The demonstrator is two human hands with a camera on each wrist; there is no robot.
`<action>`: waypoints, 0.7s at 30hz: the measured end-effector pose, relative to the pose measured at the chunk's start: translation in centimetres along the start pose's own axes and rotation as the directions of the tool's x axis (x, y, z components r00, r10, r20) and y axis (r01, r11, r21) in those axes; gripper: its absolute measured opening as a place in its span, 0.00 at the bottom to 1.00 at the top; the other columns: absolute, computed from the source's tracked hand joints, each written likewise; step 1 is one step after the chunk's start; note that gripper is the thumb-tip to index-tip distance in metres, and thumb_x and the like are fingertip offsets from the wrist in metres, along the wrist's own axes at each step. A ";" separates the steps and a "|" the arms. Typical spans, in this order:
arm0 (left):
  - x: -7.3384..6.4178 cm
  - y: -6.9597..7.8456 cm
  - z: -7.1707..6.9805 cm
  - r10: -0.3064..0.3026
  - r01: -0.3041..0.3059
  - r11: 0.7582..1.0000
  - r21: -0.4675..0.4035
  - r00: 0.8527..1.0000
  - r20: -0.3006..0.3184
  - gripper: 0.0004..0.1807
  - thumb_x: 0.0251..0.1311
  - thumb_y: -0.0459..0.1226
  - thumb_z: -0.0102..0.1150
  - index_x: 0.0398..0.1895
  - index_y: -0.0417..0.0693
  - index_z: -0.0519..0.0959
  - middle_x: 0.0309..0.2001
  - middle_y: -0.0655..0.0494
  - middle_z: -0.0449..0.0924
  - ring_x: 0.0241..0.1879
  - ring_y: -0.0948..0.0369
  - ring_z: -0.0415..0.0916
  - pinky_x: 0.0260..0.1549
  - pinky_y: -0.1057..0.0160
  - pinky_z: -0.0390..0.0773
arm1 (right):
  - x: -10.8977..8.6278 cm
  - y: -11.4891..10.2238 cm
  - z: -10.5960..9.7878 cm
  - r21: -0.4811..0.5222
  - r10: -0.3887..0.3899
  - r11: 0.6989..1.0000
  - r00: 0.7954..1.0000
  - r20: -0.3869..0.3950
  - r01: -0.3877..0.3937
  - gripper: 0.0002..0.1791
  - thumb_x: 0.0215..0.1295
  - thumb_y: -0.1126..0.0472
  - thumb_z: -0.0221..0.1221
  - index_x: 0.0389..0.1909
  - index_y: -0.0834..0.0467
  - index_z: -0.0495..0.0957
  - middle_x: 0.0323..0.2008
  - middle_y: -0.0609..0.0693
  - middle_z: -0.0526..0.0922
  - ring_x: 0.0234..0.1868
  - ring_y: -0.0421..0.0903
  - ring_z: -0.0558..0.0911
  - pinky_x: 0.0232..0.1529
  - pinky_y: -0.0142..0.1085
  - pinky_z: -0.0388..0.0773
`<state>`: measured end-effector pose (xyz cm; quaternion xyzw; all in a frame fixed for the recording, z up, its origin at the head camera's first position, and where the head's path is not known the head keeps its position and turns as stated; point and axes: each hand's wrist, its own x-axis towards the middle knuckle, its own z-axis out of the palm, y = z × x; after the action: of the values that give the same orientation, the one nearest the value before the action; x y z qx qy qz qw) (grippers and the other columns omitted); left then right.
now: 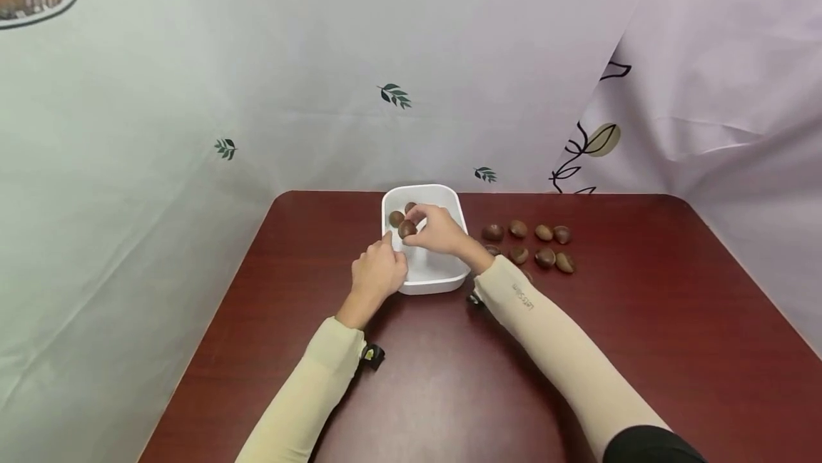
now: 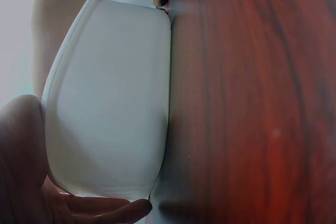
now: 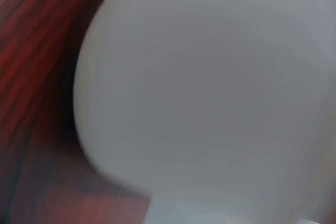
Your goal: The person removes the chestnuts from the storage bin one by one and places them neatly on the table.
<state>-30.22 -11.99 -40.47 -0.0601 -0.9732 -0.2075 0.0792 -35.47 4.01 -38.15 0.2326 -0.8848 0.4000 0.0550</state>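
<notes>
A white plastic container (image 1: 437, 287) stands near the far edge of the table. My left hand (image 1: 379, 269) grips its left side, and the left wrist view shows that thumb at the rim and the fingers (image 2: 113, 211) along the outer wall. Over the container's inside, my right hand (image 1: 439, 230) pinches a brown chestnut (image 1: 407, 229) between thumb and finger. Two more chestnuts lie within, one chestnut (image 1: 396, 219) at the left and another (image 1: 411, 207) partly hidden behind the right hand. Only the blurred container wall (image 3: 194, 98) and some table appear in the right wrist view.
Right of the container, several loose chestnuts (image 1: 544, 257) lie in rough rows on the dark red table (image 1: 642, 320). My right forearm passes in front of some of them. A pale patterned cloth (image 1: 308, 92) hangs behind the table.
</notes>
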 end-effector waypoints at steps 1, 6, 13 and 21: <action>0.0 0.0 0.0 0.003 -0.003 1.000 -0.003 1.000 -0.004 0.31 0.63 0.43 0.44 0.69 0.43 0.69 0.51 0.43 0.82 0.44 0.41 0.81 0.38 0.39 0.77 | -0.3 -0.1 -0.5 0.013 -0.002 1.000 1.000 -0.005 0.002 0.20 0.49 0.61 0.71 0.43 0.63 0.81 0.39 0.55 0.84 0.37 0.49 0.84 0.39 0.36 0.78; 0.2 -0.3 0.1 0.014 -0.014 1.000 -0.007 1.000 -0.006 0.30 0.64 0.42 0.45 0.69 0.43 0.69 0.50 0.43 0.82 0.43 0.42 0.82 0.38 0.41 0.78 | -2.9 0.2 -3.8 0.035 0.039 0.999 0.999 -0.031 -0.037 0.20 0.48 0.61 0.72 0.43 0.62 0.81 0.39 0.54 0.84 0.33 0.47 0.84 0.36 0.35 0.79; 0.2 -0.1 0.0 0.013 -0.013 1.000 -0.016 1.000 0.002 0.30 0.64 0.42 0.45 0.69 0.43 0.68 0.51 0.43 0.81 0.44 0.41 0.81 0.38 0.40 0.77 | -8.0 1.7 -9.1 -0.014 0.130 0.991 0.988 -0.083 -0.131 0.20 0.49 0.60 0.72 0.45 0.59 0.82 0.36 0.53 0.84 0.34 0.48 0.82 0.35 0.38 0.78; 0.1 -0.2 -0.1 0.021 -0.021 1.000 -0.022 1.000 -0.010 0.30 0.64 0.42 0.45 0.69 0.41 0.68 0.50 0.41 0.81 0.44 0.41 0.81 0.38 0.40 0.78 | -12.9 4.2 -12.0 -0.108 0.172 0.977 0.981 -0.093 -0.182 0.18 0.49 0.66 0.70 0.43 0.64 0.81 0.36 0.55 0.83 0.33 0.47 0.82 0.35 0.34 0.77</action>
<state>-30.32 -12.19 -40.39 -0.0702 -0.9697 -0.2178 0.0854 -27.00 20.03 -36.59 0.1324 -0.9207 0.3605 0.0697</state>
